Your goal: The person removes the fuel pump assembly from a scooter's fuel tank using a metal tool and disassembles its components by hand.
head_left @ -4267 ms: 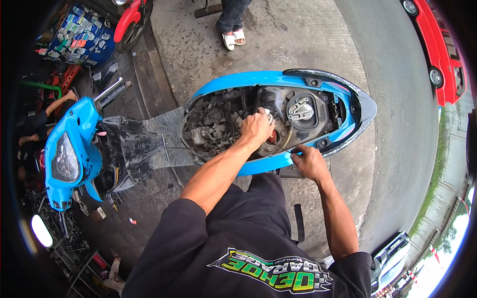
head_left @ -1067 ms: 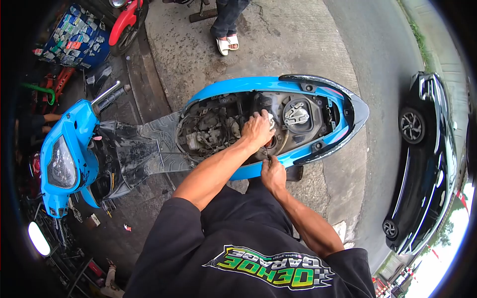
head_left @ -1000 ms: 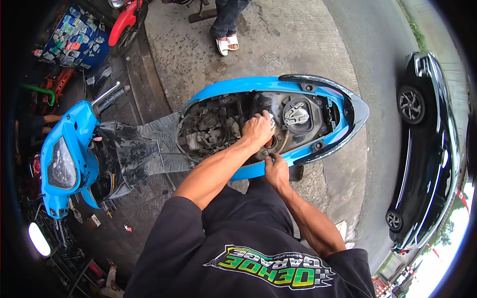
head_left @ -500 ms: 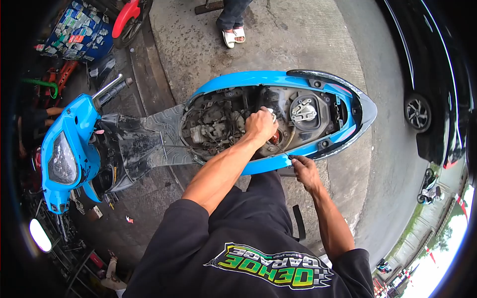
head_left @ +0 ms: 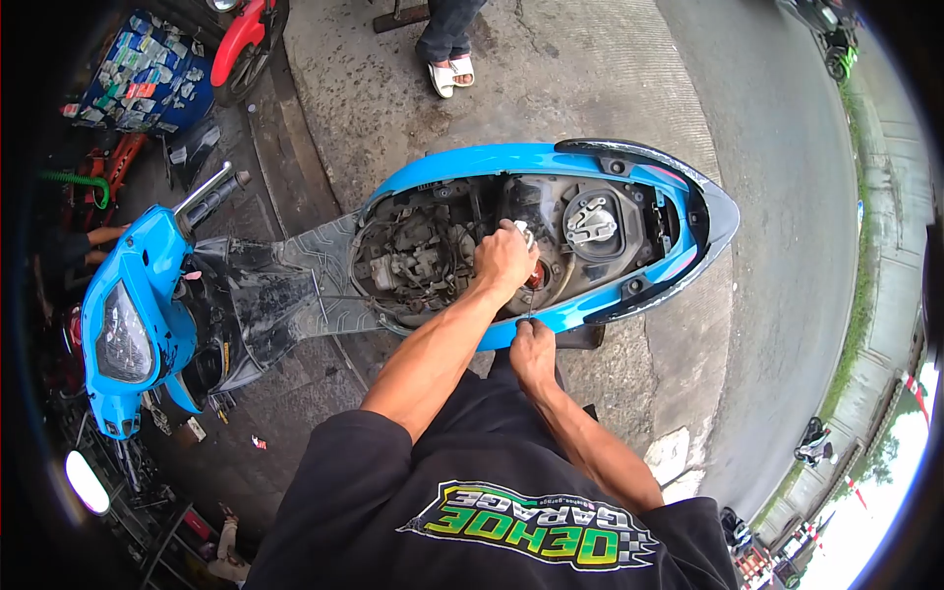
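A blue scooter (head_left: 447, 162) stands across the view with its seat off and its inner frame and engine bay (head_left: 403, 256) exposed. My left hand (head_left: 504, 261) is closed over the bay's rear part, its fingers around a small whitish metal part (head_left: 524, 233). Beside that hand lies a round reddish-brown fitting (head_left: 537, 276). At the near side panel, my right hand (head_left: 533, 349) pinches a thin-shafted tool (head_left: 531, 313) that points toward the reddish fitting. Whether its tip touches anything cannot be made out. A round metal cap (head_left: 590, 224) sits in a dark recess to the right.
Across the scooter, a person's feet in white sandals (head_left: 451, 77) stand on the concrete. A blue drum (head_left: 162, 84) and a red motorcycle wheel (head_left: 246, 49) are at upper left. The road (head_left: 777, 246) runs along the right, with motorcycles beyond.
My right hand has moved left, closer to the scooter's side and my left hand, with the thin-shafted tool. My left hand stays over the bay. A black car on the road has left view.
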Demonstrator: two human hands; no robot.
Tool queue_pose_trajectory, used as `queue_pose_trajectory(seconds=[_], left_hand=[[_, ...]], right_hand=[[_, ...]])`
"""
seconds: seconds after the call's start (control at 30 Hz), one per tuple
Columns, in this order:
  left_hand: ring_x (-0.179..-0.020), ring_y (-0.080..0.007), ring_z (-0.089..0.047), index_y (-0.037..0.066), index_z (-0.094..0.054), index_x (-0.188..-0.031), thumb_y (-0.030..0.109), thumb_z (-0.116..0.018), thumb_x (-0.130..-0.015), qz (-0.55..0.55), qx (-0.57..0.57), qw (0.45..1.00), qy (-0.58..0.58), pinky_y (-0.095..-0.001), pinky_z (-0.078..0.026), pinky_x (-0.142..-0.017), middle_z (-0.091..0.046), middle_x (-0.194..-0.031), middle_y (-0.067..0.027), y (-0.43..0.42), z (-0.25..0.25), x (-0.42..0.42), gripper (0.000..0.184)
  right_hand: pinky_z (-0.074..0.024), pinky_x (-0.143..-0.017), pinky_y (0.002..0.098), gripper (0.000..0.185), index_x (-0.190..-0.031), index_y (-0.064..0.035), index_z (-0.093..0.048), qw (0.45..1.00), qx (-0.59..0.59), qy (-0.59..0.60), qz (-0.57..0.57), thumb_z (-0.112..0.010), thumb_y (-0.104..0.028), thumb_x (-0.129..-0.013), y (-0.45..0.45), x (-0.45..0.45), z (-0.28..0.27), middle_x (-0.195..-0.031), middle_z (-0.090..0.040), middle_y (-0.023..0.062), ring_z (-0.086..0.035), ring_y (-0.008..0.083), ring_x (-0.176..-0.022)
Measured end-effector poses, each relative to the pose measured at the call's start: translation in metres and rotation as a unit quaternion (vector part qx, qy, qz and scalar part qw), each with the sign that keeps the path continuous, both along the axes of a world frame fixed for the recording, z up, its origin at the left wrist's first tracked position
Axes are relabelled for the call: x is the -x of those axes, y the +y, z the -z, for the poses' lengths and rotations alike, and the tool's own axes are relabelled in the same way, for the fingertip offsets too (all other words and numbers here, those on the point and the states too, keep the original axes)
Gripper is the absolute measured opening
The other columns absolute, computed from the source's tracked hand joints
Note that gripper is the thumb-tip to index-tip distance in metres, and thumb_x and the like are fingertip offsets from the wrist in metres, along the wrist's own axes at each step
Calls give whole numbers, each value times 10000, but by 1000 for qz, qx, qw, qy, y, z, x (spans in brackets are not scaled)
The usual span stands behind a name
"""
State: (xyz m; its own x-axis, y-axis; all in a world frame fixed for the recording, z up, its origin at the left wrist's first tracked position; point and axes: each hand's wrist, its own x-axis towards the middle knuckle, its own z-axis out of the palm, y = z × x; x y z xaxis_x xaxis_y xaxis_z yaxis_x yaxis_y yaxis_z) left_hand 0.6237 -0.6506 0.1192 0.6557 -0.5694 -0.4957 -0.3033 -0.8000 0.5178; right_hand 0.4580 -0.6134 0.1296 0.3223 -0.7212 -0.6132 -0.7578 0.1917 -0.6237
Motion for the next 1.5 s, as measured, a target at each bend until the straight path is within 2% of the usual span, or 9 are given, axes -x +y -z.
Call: queue_pose_trajectory(seconds=[0.07,0.17,0.27,0.33,0.4,0.43,0.83,1.2,1.5], left_hand=[[-906,-426,-728,-68,-579,-1068,406,-732,-870,3,4,1000,-4,-501,-595,-800,-728,-946,-271,2,2,0,536],[-962,-437,-715,-68,-582,-1099,412,-739,-860,-3,-16,1000,12,-512,-582,-842,-722,-989,-279,-3,-1,-5,559],[-984,-439,-709,-63,-585,-1099,412,-735,-863,-15,-22,1000,12,-516,-577,-852,-721,-1003,-280,-4,-3,-3,551],[-973,-441,-712,-63,-577,-1097,416,-734,-863,-13,-28,1000,5,-516,-578,-846,-722,-999,-282,-2,-2,0,555],[-962,-443,-714,-59,-568,-1100,421,-732,-864,-15,-28,999,7,-516,-579,-840,-721,-995,-286,-2,-3,1,560],[-962,-443,-714,-59,-568,-1100,421,-732,-864,-14,-27,1000,4,-516,-579,-840,-721,-995,-286,-3,-3,-1,560],[-947,-433,-717,-45,-582,-1089,398,-736,-851,38,-12,999,-4,-510,-581,-841,-727,-981,-270,-6,-3,-6,526],[-950,-436,-715,-61,-568,-1130,391,-743,-846,21,-1,1000,-1,-508,-580,-838,-722,-993,-282,-6,-3,-3,561],[-945,-446,-712,-58,-551,-1127,418,-756,-843,-5,-9,1000,28,-519,-578,-818,-714,-978,-299,-1,-9,-4,591]], right_hand=[[-489,-703,535,366,-891,122,-635,999,31,-17,20,-454,-194,-928,0,5,8,-784,-646,350,-631,496,-698],[-288,-395,322,211,-889,35,-617,950,-242,-37,195,-494,-129,-938,-52,-20,-59,-638,-505,27,-387,117,-433],[-187,-358,255,224,-949,16,-635,934,-314,-18,172,-469,-134,-962,-81,-20,-62,-596,-410,-20,-284,64,-416],[-279,-389,284,267,-979,48,-664,941,-303,-7,149,-479,-143,-958,-73,-2,-38,-616,-486,9,-377,97,-444],[-427,-503,345,330,-1031,92,-688,996,-53,-31,-68,-482,-155,-957,-50,30,-7,-682,-593,74,-508,167,-534],[-495,-918,504,397,-1094,72,-673,996,-42,22,-75,-481,-244,-947,-44,31,-22,-1025,-659,369,-654,525,-969],[-582,-735,489,227,-971,-42,-683,829,267,175,-460,-608,-253,-932,-89,29,-71,-830,-732,207,-728,393,-777],[-579,-647,475,246,-849,-87,-721,666,245,172,-684,-584,-280,-916,-158,-5,-67,-759,-727,179,-735,367,-725],[-539,-573,484,321,-839,-143,-755,710,236,64,-660,-635,-431,-918,-213,11,-29,-643,-683,149,-688,367,-614]])
